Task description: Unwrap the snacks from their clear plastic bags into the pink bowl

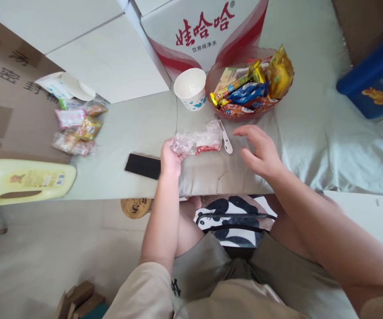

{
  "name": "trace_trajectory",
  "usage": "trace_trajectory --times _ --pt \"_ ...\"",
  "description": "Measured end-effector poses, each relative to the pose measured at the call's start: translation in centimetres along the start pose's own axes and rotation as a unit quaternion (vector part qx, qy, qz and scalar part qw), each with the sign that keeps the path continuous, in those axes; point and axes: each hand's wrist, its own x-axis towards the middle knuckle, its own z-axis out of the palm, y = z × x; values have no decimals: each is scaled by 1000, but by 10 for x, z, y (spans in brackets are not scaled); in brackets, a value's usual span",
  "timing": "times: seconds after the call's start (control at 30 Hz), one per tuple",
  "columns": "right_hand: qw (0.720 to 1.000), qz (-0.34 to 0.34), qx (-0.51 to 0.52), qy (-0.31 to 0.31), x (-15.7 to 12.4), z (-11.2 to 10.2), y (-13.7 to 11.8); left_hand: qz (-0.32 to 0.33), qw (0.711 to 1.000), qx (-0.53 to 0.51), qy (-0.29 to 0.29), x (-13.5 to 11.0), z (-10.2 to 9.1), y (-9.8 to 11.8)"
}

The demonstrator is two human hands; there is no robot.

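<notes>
My left hand (171,159) is closed on the crinkled end of a clear plastic wrapper (183,143) above the cloth-covered table. Touching that wrapper on its right is a see-through packet with a red lower edge (208,139); its contents are hard to make out. A small white tool like a box cutter (226,141) lies along the packet's right side. Just right of this tool, my right hand (261,148) hovers with thumb and fingers apart, holding nothing. A black phone (142,165) lies beside my left wrist.
Behind my hands stand a paper cup (190,88) and a pinkish bowl (233,114) of wrapped snacks. Wrapped snacks (78,126) lie at left by tipped paper cups (75,86). A yellow jug (28,181) is at front left, a blue container (373,79) at right.
</notes>
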Motion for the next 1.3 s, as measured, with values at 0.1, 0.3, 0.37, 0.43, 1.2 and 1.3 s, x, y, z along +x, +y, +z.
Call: trace_trajectory --times 0.1,0.3,0.37,0.43,1.2,1.3 --pt "997 -41 13 -60 -2 11 -2 118 992 44 8 2 0 -3" --pt "999 -26 -14 -24 8 28 -8 307 910 270 -61 -3 -8 -9" --pt "999 -21 -31 -8 14 32 -12 366 870 317 -95 -9 -10 -8" --pt "999 -18 -46 -10 20 39 -16 408 837 344 -120 -14 -12 -7" --pt "999 3 24 24 2 -7 -4 419 842 324 -105 -27 -45 8" --pt "1000 -25 3 12 3 0 -16 432 831 319 -144 -34 -41 12"
